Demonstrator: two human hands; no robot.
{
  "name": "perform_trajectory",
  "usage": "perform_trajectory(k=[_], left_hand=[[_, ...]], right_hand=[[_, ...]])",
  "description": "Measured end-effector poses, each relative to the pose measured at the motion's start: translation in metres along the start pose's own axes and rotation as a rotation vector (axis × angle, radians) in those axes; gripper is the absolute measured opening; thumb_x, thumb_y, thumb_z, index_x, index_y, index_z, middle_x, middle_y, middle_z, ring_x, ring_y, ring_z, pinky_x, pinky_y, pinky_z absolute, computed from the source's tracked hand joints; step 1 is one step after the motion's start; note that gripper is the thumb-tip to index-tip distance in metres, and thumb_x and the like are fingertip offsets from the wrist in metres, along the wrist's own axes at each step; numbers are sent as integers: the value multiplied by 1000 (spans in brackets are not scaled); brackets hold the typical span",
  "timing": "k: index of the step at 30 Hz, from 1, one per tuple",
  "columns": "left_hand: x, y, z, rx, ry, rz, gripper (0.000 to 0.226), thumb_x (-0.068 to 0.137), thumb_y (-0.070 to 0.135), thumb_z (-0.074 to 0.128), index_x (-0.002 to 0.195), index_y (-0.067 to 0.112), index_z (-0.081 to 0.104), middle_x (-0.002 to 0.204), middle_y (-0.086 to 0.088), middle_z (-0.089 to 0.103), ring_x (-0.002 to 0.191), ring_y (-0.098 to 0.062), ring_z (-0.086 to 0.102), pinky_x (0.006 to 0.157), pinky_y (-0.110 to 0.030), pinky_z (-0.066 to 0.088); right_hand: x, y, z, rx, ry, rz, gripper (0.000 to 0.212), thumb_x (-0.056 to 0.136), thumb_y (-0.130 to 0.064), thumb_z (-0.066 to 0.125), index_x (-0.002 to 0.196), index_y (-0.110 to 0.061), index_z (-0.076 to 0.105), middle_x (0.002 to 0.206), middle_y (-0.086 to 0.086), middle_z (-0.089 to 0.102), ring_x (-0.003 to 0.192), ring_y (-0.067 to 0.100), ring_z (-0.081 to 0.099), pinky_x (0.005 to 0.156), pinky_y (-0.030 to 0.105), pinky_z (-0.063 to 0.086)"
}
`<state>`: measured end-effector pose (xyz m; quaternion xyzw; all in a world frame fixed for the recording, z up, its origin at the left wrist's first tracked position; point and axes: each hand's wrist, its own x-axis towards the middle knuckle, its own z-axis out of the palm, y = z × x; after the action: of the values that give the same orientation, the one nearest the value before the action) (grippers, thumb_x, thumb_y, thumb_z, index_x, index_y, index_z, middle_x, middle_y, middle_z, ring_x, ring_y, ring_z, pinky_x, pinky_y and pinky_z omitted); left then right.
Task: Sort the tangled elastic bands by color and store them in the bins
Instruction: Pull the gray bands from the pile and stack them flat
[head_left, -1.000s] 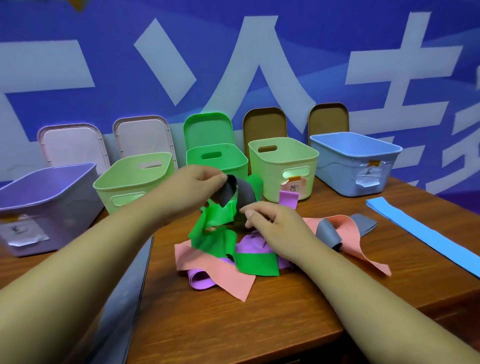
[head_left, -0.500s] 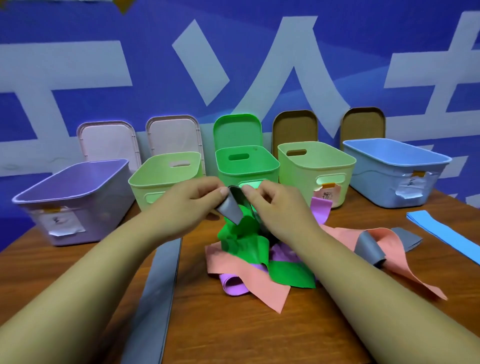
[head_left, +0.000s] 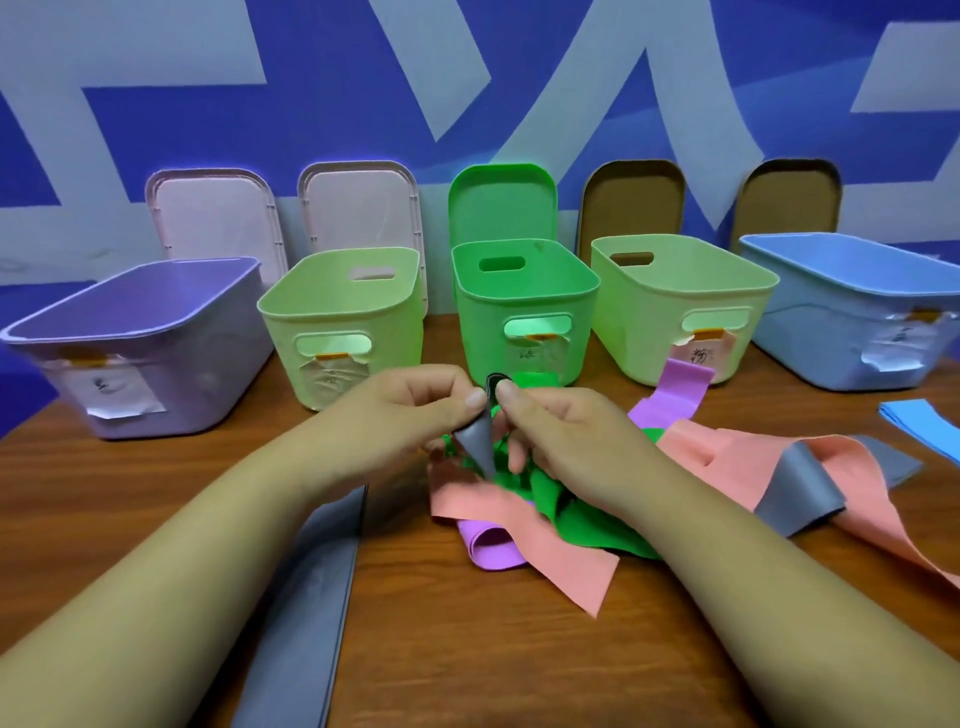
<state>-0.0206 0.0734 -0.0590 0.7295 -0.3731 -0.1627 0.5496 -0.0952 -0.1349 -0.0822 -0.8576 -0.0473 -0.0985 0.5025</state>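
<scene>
The left hand (head_left: 415, 410) pinches the top fold of a grey band (head_left: 479, 444) between thumb and forefinger. The right hand (head_left: 561, 431) pinches the same fold just beside it, the thumbs nearly touching. The grey strip hangs into the tangled pile (head_left: 566, 514) of green, pink and purple bands on the wooden table (head_left: 467, 654). Just behind the hands stands the green bin (head_left: 524, 306), with the purple bin (head_left: 135, 343) far left and the blue bin (head_left: 857, 306) far right.
</scene>
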Motion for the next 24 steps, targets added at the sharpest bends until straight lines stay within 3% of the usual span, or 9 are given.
perform_trajectory(k=[5, 11, 15, 20, 22, 24], left_hand=[[-5, -3, 7, 4, -70, -29, 29, 98, 44, 65, 77, 25, 64, 80, -11, 47, 78, -25, 37, 66, -37, 31], [-8, -2, 8, 4, -72, -31, 49, 101, 42, 62, 91, -4, 53, 85, -17, 51, 81, -26, 41, 72, -42, 31], [-11, 1, 9, 2, -60, -36, 55, 99, 46, 65, 94, -7, 52, 83, -32, 47, 80, -28, 42, 71, -40, 35], [-9, -1, 8, 0, 33, -49, 39, 101, 34, 65, 85, -1, 57, 83, -20, 58, 75, -27, 49, 67, -36, 43], [-8, 0, 9, 138, 154, 14, 33, 104, 21, 66, 77, 4, 57, 84, -19, 65, 70, -27, 59, 66, -34, 49], [-9, 2, 8, 372, 316, 134, 35, 98, 6, 67, 66, 10, 54, 93, -4, 69, 79, -16, 67, 70, -24, 50]], right_hand=[[-5, -1, 0, -10, -55, -14, 56, 108, -56, 48, 89, -11, 75, 74, -4, 73, 56, 1, 51, 61, 25, 39], [-8, 1, -1, 80, -102, -30, 39, 109, -50, 51, 82, -33, 74, 77, -6, 73, 65, 11, 51, 65, 31, 42], [-11, 0, -3, 84, -130, -22, 33, 110, -46, 54, 92, -30, 76, 81, -5, 74, 69, 11, 53, 69, 32, 44], [-13, -4, -7, 37, -135, -6, 31, 111, -37, 55, 92, -21, 73, 83, -6, 76, 68, 7, 55, 67, 27, 44], [-12, -5, -7, -5, -82, 12, 31, 108, -29, 58, 86, -11, 69, 74, -6, 69, 64, 7, 52, 64, 30, 42], [-11, -5, -7, -52, -28, -9, 35, 103, -23, 61, 74, -5, 59, 71, -4, 55, 65, 10, 49, 67, 34, 40]])
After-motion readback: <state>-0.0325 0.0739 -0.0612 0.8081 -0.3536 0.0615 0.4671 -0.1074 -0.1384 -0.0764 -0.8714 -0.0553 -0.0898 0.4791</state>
